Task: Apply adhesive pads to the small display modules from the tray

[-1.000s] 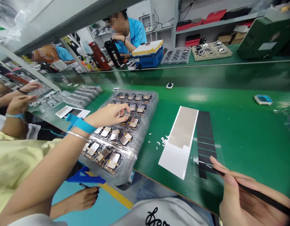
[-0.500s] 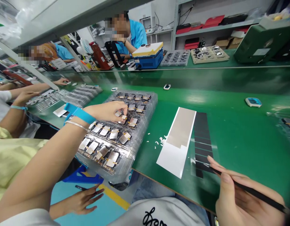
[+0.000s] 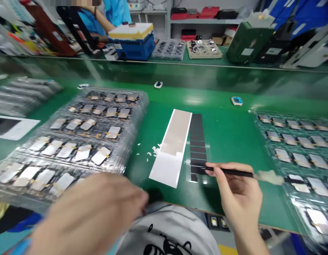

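My right hand [image 3: 239,191] grips black tweezers [image 3: 233,172], their tip over a clear sheet of black adhesive strips [image 3: 198,141]. Pale wrapping shows around the tweezers' rear part. My left hand [image 3: 100,209], smeared by motion, is low in front of the left stack of clear trays [image 3: 118,141]; whether its fingers hold anything is unclear. Rows of small silver-backed screen modules [image 3: 101,156] fill that tray, with a bare slot in the middle row. Between the hands lies a white backing sheet [image 3: 167,170] with a grey-beige upper part, beside small white scraps [image 3: 155,150].
On the right stands another clear tray [image 3: 272,173] of modules. Two small watch-like pieces, one white-framed [image 3: 158,84] and one blue-faced [image 3: 237,101], lie towards the back. A blue box [image 3: 137,44] and parts trays [image 3: 169,49] occupy the rear shelf; a person in blue sits behind.
My left hand has left the tray's middle row and come down towards me. The view has swung right, bringing the right-hand tray into sight. My right hand still holds the tweezers by the black strips.
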Available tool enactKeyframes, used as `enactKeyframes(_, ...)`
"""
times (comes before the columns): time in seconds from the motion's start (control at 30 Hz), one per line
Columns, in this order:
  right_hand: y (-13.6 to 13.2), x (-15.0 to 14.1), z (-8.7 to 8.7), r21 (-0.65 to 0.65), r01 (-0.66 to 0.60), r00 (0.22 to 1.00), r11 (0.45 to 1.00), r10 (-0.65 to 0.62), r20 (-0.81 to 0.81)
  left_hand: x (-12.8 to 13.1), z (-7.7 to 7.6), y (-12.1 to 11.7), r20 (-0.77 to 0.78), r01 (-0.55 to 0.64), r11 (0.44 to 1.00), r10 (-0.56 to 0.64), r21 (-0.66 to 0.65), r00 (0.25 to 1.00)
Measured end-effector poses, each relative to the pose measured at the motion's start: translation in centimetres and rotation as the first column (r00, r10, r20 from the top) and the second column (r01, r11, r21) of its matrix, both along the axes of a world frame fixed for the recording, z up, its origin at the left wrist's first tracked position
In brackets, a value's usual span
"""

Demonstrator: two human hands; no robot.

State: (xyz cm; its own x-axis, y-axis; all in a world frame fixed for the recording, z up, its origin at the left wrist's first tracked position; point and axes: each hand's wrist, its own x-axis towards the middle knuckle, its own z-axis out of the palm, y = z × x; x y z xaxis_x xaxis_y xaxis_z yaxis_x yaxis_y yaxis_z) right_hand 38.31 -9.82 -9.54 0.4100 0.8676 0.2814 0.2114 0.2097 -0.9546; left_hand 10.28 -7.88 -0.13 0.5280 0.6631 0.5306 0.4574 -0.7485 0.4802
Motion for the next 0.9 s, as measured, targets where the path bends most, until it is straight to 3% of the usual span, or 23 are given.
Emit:
enactKeyframes(0.1, -0.4, 1.3, -0.4, -0.103, -0.125, 0.990, 0.987, 0.131, 0.058, 5.0, -3.3, -1.5, -0.040, 0.227, 0.966, -0.233, -0.121, 0.972)
enactKeyframes(0.2, -0.9, 1.8, -1.2, -0.177, -0.181, 0.975, 0.967, 0.200, 0.095, 8.6, -6.6, -1.0, 0.061, 0.236, 0.951, -0.229, -0.201, 0.972)
enactKeyframes(0.33, -1.2, 1.6, -1.8, -0.207, -0.183, 0.971, 0.961, 0.210, 0.118, 9.9, -9.3, -0.2, 0.063, 0.230, 0.943, -0.221, -0.240, 0.973)
enactKeyframes(0.9, -0.7, 1.1, -0.7, -0.210, -0.144, 0.986, 0.967, 0.159, 0.057, 9.6, -9.4, -0.1, 0.033, 0.221, 0.920, -0.223, -0.325, 0.974)
